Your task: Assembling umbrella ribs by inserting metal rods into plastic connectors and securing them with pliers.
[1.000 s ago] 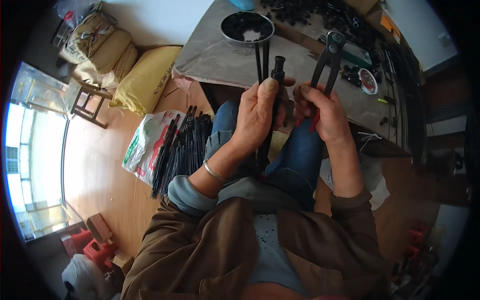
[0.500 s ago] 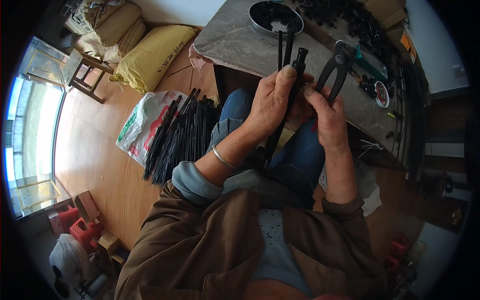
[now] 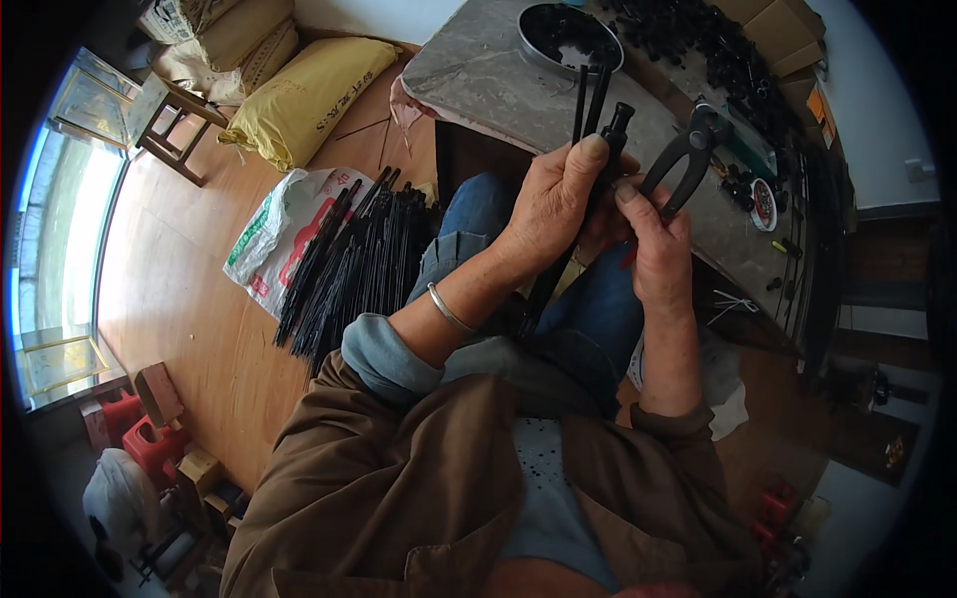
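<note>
My left hand (image 3: 556, 194) is wrapped round a black rod with a stepped cap (image 3: 620, 122), thumb pressed along its side. Two thinner black rods (image 3: 595, 105) rise beside it, and the lower end runs down between my knees. Black pincers (image 3: 701, 138) rest in my right hand (image 3: 658, 239), head pointing up and away, handles spread. The thumb and forefinger of that hand are pinched together close to the black rod; what lies between them is too small to make out. A bit of red shows under the right palm.
Many black rods (image 3: 364, 259) lie on a white-and-red sack (image 3: 264, 239) on the floor at left. A grey table (image 3: 469, 60) ahead bears a round pan (image 3: 568, 40) of black parts, loose black parts and a small round tin (image 3: 764, 204). Beyond stand a yellow sack (image 3: 309, 95) and wooden stool (image 3: 179, 125).
The whole view has shifted slightly, so the table and pan sit further right. Both hands keep their grip on the black rod and the pincers, with little movement between them.
</note>
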Demonstrator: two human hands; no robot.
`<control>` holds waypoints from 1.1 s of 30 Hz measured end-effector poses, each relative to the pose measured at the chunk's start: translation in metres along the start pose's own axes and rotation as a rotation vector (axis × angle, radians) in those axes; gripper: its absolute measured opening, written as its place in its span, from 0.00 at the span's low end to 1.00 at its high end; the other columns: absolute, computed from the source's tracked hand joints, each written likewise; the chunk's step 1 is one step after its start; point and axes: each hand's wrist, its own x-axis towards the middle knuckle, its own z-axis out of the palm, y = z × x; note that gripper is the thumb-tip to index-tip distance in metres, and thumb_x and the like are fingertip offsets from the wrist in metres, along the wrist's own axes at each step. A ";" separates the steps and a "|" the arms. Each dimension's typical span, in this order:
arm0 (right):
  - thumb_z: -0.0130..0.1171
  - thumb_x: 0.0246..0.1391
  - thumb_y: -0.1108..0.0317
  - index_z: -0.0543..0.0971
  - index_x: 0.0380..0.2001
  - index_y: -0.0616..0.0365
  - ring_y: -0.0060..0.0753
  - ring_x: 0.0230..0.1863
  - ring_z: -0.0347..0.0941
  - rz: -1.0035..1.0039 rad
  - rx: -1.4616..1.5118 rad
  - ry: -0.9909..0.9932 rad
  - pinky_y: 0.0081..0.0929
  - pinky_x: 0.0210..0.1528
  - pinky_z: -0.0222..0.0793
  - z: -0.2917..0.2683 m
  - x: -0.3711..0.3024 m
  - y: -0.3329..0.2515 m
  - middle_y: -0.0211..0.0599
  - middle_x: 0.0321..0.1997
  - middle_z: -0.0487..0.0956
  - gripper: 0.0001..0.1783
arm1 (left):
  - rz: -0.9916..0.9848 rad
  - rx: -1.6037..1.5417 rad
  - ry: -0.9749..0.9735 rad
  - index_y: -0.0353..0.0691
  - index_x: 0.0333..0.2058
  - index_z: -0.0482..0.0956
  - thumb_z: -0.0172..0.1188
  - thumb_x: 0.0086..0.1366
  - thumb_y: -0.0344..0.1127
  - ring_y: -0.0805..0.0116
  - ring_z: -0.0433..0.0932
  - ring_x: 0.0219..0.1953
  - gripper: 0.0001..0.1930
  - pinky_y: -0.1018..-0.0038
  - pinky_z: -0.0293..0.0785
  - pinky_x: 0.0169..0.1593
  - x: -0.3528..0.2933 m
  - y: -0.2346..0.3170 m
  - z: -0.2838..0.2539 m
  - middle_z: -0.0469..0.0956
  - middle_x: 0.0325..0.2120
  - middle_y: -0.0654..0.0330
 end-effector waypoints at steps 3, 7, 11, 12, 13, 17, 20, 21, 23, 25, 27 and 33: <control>0.54 0.60 0.67 0.75 0.36 0.60 0.18 0.25 0.71 -0.034 -0.011 -0.021 0.16 0.28 0.64 0.004 -0.004 -0.010 0.28 0.25 0.75 0.08 | 0.036 0.053 0.015 0.32 0.41 0.77 0.39 0.69 0.60 0.81 0.65 0.15 0.32 0.83 0.60 0.18 -0.001 0.001 0.001 0.71 0.16 0.65; 0.53 0.61 0.68 0.76 0.37 0.64 0.20 0.21 0.73 -0.221 -0.157 -0.016 0.18 0.24 0.64 0.006 -0.006 -0.019 0.28 0.21 0.76 0.09 | -0.019 0.010 -0.018 0.33 0.38 0.77 0.41 0.69 0.60 0.80 0.67 0.14 0.31 0.83 0.61 0.17 -0.003 0.005 0.003 0.72 0.15 0.64; 0.54 0.60 0.69 0.76 0.34 0.63 0.22 0.21 0.73 -0.399 -0.543 0.010 0.19 0.26 0.67 -0.002 -0.003 -0.020 0.29 0.21 0.76 0.07 | -0.008 0.021 -0.016 0.32 0.37 0.77 0.41 0.69 0.59 0.80 0.66 0.11 0.30 0.83 0.60 0.14 -0.006 0.000 0.000 0.71 0.13 0.64; 0.54 0.60 0.70 0.76 0.34 0.63 0.22 0.21 0.73 -0.416 -0.593 0.003 0.18 0.27 0.67 -0.004 -0.004 -0.018 0.28 0.21 0.76 0.07 | -0.009 0.018 -0.017 0.32 0.37 0.77 0.41 0.69 0.59 0.80 0.66 0.11 0.30 0.83 0.60 0.14 -0.007 0.001 0.000 0.71 0.13 0.64; 0.54 0.60 0.70 0.76 0.34 0.63 0.22 0.21 0.73 -0.414 -0.595 0.003 0.18 0.27 0.67 -0.003 -0.006 -0.017 0.28 0.21 0.76 0.07 | -0.020 0.017 -0.021 0.32 0.37 0.77 0.41 0.69 0.59 0.80 0.66 0.11 0.30 0.84 0.59 0.14 -0.007 0.003 0.001 0.71 0.13 0.64; 0.55 0.59 0.69 0.77 0.35 0.61 0.15 0.27 0.66 -0.219 -0.225 0.016 0.16 0.30 0.61 0.005 -0.011 -0.013 0.25 0.25 0.74 0.06 | -0.016 -0.021 0.001 0.33 0.37 0.77 0.41 0.69 0.58 0.81 0.65 0.10 0.30 0.84 0.59 0.13 -0.004 -0.001 0.003 0.71 0.13 0.64; 0.55 0.59 0.69 0.77 0.36 0.60 0.15 0.26 0.66 -0.177 -0.103 -0.014 0.15 0.30 0.61 0.006 -0.012 -0.011 0.25 0.25 0.74 0.06 | -0.059 -0.010 0.000 0.32 0.40 0.76 0.41 0.69 0.59 0.82 0.64 0.15 0.30 0.83 0.60 0.18 -0.006 0.001 0.002 0.75 0.21 0.64; 0.55 0.59 0.68 0.77 0.36 0.60 0.15 0.26 0.66 -0.173 -0.069 -0.016 0.15 0.30 0.61 0.006 -0.012 -0.010 0.25 0.25 0.74 0.07 | -0.059 -0.013 0.002 0.32 0.40 0.76 0.41 0.69 0.59 0.82 0.64 0.15 0.30 0.83 0.60 0.18 -0.006 0.000 0.002 0.75 0.21 0.64; 0.55 0.59 0.68 0.77 0.36 0.60 0.15 0.26 0.66 -0.182 -0.067 0.008 0.15 0.30 0.61 0.006 -0.013 -0.007 0.25 0.24 0.74 0.07 | -0.033 -0.006 -0.010 0.32 0.40 0.77 0.41 0.69 0.58 0.82 0.64 0.15 0.30 0.83 0.60 0.18 -0.006 -0.002 0.002 0.76 0.23 0.64; 0.55 0.60 0.67 0.77 0.35 0.61 0.16 0.25 0.66 -0.191 -0.063 0.029 0.15 0.30 0.61 0.007 -0.013 -0.004 0.26 0.24 0.74 0.08 | -0.030 -0.014 -0.003 0.32 0.40 0.77 0.41 0.70 0.58 0.82 0.64 0.15 0.30 0.83 0.60 0.18 -0.006 0.000 0.003 0.75 0.22 0.64; 0.55 0.59 0.67 0.77 0.34 0.61 0.17 0.25 0.67 -0.167 -0.052 0.042 0.16 0.30 0.62 0.006 -0.013 -0.003 0.27 0.24 0.74 0.08 | -0.030 -0.024 -0.003 0.32 0.40 0.77 0.41 0.70 0.58 0.82 0.64 0.15 0.30 0.83 0.60 0.18 -0.007 0.002 0.005 0.75 0.21 0.65; 0.54 0.60 0.67 0.76 0.33 0.61 0.18 0.25 0.67 -0.162 -0.051 0.035 0.16 0.29 0.62 0.008 -0.014 -0.002 0.27 0.23 0.74 0.08 | -0.031 -0.057 0.019 0.33 0.40 0.77 0.42 0.70 0.57 0.83 0.65 0.15 0.29 0.84 0.60 0.18 -0.009 0.005 0.006 0.71 0.15 0.67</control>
